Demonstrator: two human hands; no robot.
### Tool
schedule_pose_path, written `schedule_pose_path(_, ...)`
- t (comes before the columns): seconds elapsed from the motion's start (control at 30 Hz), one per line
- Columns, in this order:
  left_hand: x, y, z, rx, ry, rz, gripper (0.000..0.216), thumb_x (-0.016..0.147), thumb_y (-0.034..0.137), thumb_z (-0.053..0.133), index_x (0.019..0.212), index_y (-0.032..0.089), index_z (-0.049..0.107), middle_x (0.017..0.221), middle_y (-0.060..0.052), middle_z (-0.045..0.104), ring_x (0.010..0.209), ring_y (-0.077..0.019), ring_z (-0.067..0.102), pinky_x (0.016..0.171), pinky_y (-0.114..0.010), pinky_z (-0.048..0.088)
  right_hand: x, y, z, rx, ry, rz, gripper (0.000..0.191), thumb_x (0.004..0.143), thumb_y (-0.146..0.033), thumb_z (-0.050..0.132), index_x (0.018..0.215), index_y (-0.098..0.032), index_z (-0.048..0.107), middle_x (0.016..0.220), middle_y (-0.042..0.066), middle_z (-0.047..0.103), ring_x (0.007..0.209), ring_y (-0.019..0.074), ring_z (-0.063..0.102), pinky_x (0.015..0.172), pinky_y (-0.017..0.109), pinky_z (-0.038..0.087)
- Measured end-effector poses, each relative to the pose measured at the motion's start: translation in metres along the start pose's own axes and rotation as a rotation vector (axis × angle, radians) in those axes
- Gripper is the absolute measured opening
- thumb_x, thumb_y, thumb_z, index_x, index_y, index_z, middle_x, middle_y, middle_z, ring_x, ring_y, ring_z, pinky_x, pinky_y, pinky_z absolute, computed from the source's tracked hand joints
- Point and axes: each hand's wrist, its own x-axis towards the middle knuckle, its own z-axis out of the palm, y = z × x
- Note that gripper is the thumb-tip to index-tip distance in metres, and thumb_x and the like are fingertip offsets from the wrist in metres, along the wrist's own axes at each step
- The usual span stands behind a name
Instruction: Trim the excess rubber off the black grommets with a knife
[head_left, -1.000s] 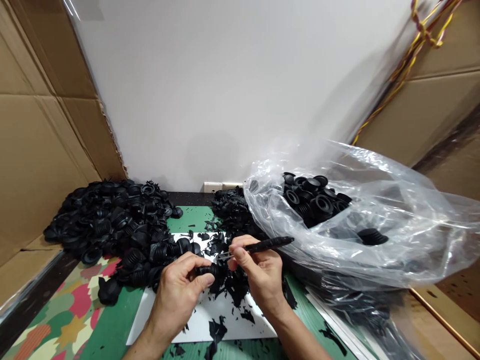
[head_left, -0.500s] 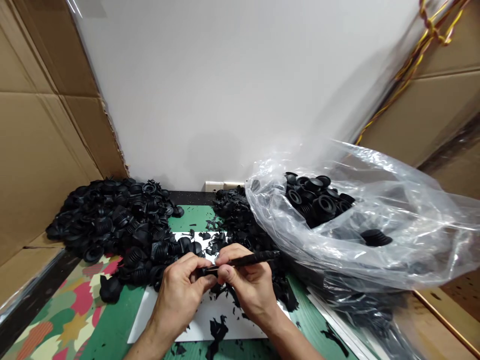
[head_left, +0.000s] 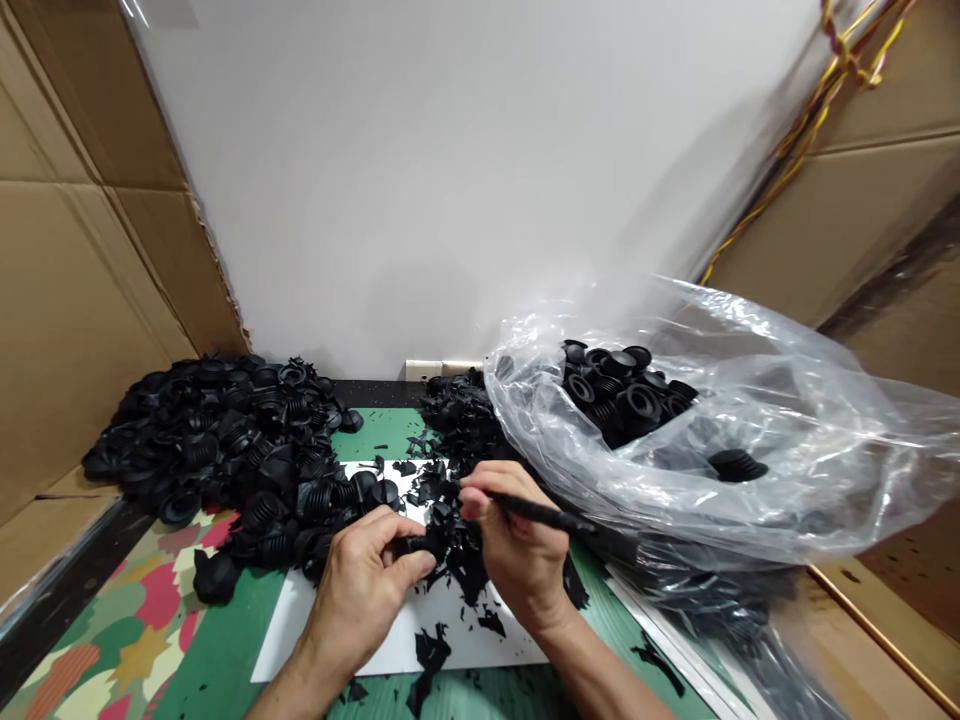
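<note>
Head view: heap of black ribbed parts (head_left: 232,430) at left. Left hand (head_left: 362,582) pinches single ribbed piece (head_left: 412,546) between thumb and forefinger, above white sheet (head_left: 397,640) strewn with black scraps (head_left: 430,650). Right hand (head_left: 523,548), near but apart from left, grips slim black-handled tool (head_left: 541,514); tip unclear. Far right, clear plastic bag (head_left: 814,490) holds more ribbed parts.

Bag (head_left: 810,500) — glossy, wrinkled plastic; ribbed pieces (head_left: 234,433) — matt, rubbery.
</note>
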Motion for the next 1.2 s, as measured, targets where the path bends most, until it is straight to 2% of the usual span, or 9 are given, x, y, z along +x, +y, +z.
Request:
schedule_pose_path(0.1, 0.001, 0.0, 0.0, 0.005, 0.014, -0.015, 0.01, 0.064, 0.023, 0.065, 0.07, 0.019, 0.072, 0.061, 0.002, 0.055, 0.052, -0.0129, 0.043, 0.051, -0.025, 0.034, 0.002, 0.008, -0.002, 0.16, 0.042, 0.164, 0.009, 0.085, -0.015, 0.059, 0.081, -0.02, 0.064, 0.079, 0.002, 0.059, 0.051, 0.0102, 0.056, 0.045, 0.023, 0.047)
schedule_pose_path(0.23, 0.002, 0.001, -0.002, 0.011, 0.019, -0.023, 0.01, 0.064, 0.023, 0.065, 0.07, 0.02, 0.072, 0.06, 0.003, 0.055, 0.052, -0.013, 0.044, 0.051, -0.025, 0.034, 0.002, 0.005, 0.0, 0.377, -0.052, 0.37, 0.011, 0.083, -0.025, 0.064, 0.075, -0.018, 0.065, 0.075, 0.0, 0.058, 0.046, 0.0086, 0.055, 0.044, 0.023, 0.045)
schedule_pose_path(0.4, 0.003, 0.001, -0.003, 0.013, 0.004, -0.02, 0.01, 0.066, 0.024, 0.064, 0.07, 0.02, 0.072, 0.062, 0.002, 0.056, 0.052, -0.0129, 0.044, 0.05, -0.025, 0.034, -0.001, -0.004, 0.003, 0.511, -0.211, 0.444, 0.013, 0.08, -0.029, 0.067, 0.075, -0.017, 0.069, 0.078, 0.002, 0.058, 0.049, 0.0094, 0.055, 0.045, 0.023, 0.046)
schedule_pose_path(0.67, 0.002, 0.004, -0.004, 0.025, -0.002, 0.022, 0.013, 0.07, 0.031, 0.066, 0.067, 0.02, 0.072, 0.061, 0.002, 0.054, 0.051, -0.0122, 0.042, 0.048, -0.024, 0.032, -0.006, -0.003, 0.004, 0.36, -0.243, 0.349, 0.017, 0.082, -0.034, 0.066, 0.075, -0.019, 0.069, 0.076, 0.005, 0.062, 0.072, 0.019, 0.062, 0.06, 0.03, 0.051)
schedule_pose_path(0.77, 0.001, 0.005, -0.004, 0.038, -0.001, 0.032, 0.02, 0.071, 0.038, 0.067, 0.066, 0.02, 0.073, 0.06, 0.001, 0.053, 0.051, -0.0121, 0.041, 0.047, -0.023, 0.032, -0.004, -0.007, 0.005, 0.291, -0.256, 0.248, 0.018, 0.084, -0.034, 0.064, 0.076, -0.019, 0.068, 0.074, 0.005, 0.063, 0.073, 0.0194, 0.062, 0.065, 0.032, 0.051)
schedule_pose_path(0.9, 0.002, 0.01, -0.006, 0.042, 0.01, 0.056, 0.028, 0.071, 0.045, 0.066, 0.065, 0.019, 0.073, 0.056, 0.001, 0.052, 0.049, -0.0118, 0.04, 0.046, -0.023, 0.031, -0.006, -0.01, 0.006, 0.204, -0.289, 0.093, 0.018, 0.089, -0.032, 0.058, 0.081, -0.019, 0.067, 0.073, 0.005, 0.063, 0.068, 0.0179, 0.061, 0.06, 0.029, 0.051)
schedule_pose_path(1.03, 0.001, 0.01, -0.006, 0.015, 0.001, 0.073, 0.022, 0.069, 0.038, 0.067, 0.061, 0.019, 0.071, 0.055, 0.001, 0.052, 0.049, -0.0123, 0.042, 0.047, -0.024, 0.032, -0.009, -0.009, 0.003, 0.027, -0.347, -0.115, 0.012, 0.089, -0.017, 0.053, 0.089, -0.019, 0.065, 0.079, 0.007, 0.064, 0.066, 0.0162, 0.062, 0.057, 0.026, 0.051)
schedule_pose_path(1.1, 0.0, 0.008, -0.005, 0.004, 0.0, 0.054, 0.012, 0.067, 0.029, 0.067, 0.062, 0.019, 0.071, 0.057, 0.002, 0.054, 0.05, -0.0128, 0.044, 0.048, -0.024, 0.033, -0.007, -0.005, 0.0, -0.086, -0.298, -0.196, 0.015, 0.087, -0.01, 0.053, 0.09, -0.018, 0.064, 0.081, 0.008, 0.064, 0.069, 0.0164, 0.062, 0.059, 0.026, 0.051)
schedule_pose_path(1.2, 0.0, 0.006, -0.004, 0.004, 0.02, 0.02, 0.006, 0.064, 0.02, 0.066, 0.065, 0.02, 0.072, 0.058, 0.003, 0.055, 0.051, -0.0127, 0.045, 0.049, -0.024, 0.035, -0.001, 0.001, -0.004, -0.116, -0.134, -0.121, 0.015, 0.085, -0.007, 0.056, 0.086, -0.019, 0.064, 0.08, 0.007, 0.062, 0.07, 0.0168, 0.062, 0.059, 0.027, 0.052)
